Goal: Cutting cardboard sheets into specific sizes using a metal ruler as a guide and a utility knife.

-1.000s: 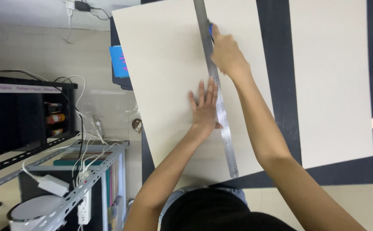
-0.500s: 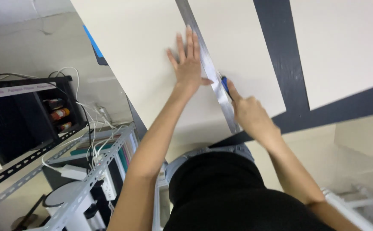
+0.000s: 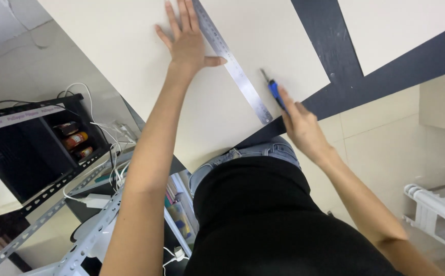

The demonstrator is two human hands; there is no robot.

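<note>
Blue knife now off the ruler, gripped in right hand; left hand flat, open beside ruler.

A large cream-white flat board lies on a matte black tabletop. Across it runs a silver steel ruler with fine dark gradations. The slim craft knife has a bright blue handle.
</note>
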